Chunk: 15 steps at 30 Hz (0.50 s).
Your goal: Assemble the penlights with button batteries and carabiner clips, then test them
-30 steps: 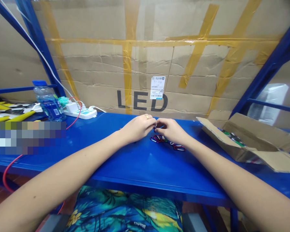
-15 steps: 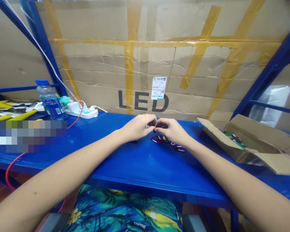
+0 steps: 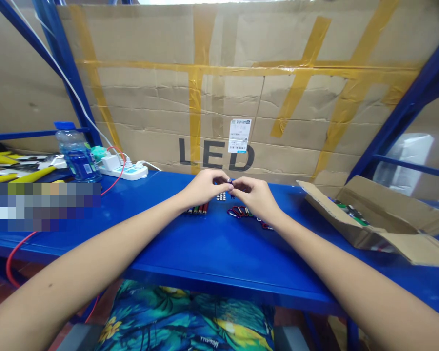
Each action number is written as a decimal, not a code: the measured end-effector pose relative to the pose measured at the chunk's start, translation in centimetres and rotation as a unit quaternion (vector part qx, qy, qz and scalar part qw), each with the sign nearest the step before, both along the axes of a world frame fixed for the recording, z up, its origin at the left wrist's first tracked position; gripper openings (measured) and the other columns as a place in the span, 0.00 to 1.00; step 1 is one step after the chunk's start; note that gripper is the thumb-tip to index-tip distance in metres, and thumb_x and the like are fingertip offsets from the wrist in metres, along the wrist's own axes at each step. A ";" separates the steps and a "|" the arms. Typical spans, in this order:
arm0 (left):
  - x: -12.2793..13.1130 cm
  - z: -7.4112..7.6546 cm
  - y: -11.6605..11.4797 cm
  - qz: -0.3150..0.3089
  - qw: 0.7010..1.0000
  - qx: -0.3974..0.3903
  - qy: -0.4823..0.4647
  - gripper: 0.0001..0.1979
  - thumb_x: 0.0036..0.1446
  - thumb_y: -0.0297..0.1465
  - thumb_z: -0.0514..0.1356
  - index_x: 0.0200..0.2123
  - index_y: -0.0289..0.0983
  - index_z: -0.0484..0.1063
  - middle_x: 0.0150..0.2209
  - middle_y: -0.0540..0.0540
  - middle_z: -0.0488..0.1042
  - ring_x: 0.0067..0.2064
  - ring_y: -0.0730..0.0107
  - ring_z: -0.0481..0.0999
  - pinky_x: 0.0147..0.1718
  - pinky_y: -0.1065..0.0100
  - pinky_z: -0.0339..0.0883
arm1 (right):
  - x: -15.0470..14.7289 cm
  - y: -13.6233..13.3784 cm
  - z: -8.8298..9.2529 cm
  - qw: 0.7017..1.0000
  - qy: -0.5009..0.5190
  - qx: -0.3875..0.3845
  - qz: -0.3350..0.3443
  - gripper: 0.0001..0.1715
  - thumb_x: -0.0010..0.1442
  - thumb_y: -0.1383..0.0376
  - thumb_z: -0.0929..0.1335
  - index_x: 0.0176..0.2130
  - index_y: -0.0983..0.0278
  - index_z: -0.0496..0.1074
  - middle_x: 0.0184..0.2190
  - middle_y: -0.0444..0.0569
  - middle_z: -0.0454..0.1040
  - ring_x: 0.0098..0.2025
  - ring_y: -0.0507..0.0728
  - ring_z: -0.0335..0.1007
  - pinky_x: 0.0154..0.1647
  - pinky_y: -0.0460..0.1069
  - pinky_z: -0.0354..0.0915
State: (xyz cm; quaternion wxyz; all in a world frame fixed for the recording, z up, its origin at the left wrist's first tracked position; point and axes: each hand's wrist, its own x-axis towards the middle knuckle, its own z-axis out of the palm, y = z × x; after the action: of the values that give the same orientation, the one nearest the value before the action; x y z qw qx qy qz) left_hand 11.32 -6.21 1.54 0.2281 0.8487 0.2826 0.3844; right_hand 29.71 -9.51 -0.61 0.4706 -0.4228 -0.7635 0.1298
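My left hand point(image 3: 207, 186) and my right hand point(image 3: 256, 195) meet above the blue table, thumbs and fingertips pinched together. Between them is a small dark piece point(image 3: 230, 183), too small to name and partly covered by the fingers. Just below my fingertips lie several small silvery round pieces point(image 3: 221, 197) in rows. Several slim coloured tubes point(image 3: 198, 210) with silvery ends lie side by side, partly hidden by my left hand. Beneath my right hand, several carabiners point(image 3: 237, 212) in red and other colours lie in a row, some hidden by the wrist.
An open cardboard box point(image 3: 373, 234) with small coloured items point(image 3: 351, 212) stands at the right. To the left are a blue-capped bottle point(image 3: 76, 153), a white power strip point(image 3: 128, 170) and a red cable point(image 3: 113, 183). A large LED carton point(image 3: 153, 112) rises behind the table point(image 3: 219, 253).
Both hands have shifted slightly up and apart from the things below. The tubes and the silvery round pieces now show more plainly. A dark piece shows between the fingertips.
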 end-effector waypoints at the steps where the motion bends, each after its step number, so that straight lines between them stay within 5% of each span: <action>1: 0.1 -0.1 0.0 0.007 1.000 -0.007 -0.016 0.07 0.54 0.32 0.62 0.33 0.35 0.76 0.32 0.47 0.79 0.35 0.68 0.76 0.37 0.66 0.68 | -0.3 0.1 0.0 1.000 -0.002 0.014 -0.009 0.07 0.58 0.64 0.70 0.36 0.64 0.78 0.32 0.48 0.80 0.34 0.56 0.75 0.37 0.49 0.67; 8: -0.4 0.2 1.7 0.080 0.985 -0.026 -0.151 0.03 0.56 0.27 0.58 0.32 0.34 0.71 0.33 0.45 0.79 0.35 0.69 0.77 0.41 0.64 0.71 | -1.3 1.6 0.0 0.981 -0.174 0.052 -0.072 0.10 0.62 0.65 0.67 0.40 0.65 0.78 0.39 0.53 0.80 0.39 0.58 0.74 0.43 0.52 0.65; 15: -1.3 0.6 3.2 0.077 0.959 -0.122 -0.243 0.06 0.64 0.26 0.50 0.40 0.38 0.65 0.34 0.47 0.72 0.34 0.73 0.75 0.30 0.69 0.74 | -3.8 5.8 -0.2 0.941 -0.336 0.036 -0.010 0.13 0.58 0.73 0.65 0.38 0.66 0.79 0.38 0.55 0.79 0.41 0.59 0.73 0.41 0.50 0.64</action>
State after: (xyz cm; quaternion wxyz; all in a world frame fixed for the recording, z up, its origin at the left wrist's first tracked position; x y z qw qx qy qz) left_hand 9.97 -3.03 2.15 0.3613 0.6714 0.3279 0.5578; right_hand 25.87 -3.66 -0.81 0.2027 -0.4325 -0.8770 -0.0522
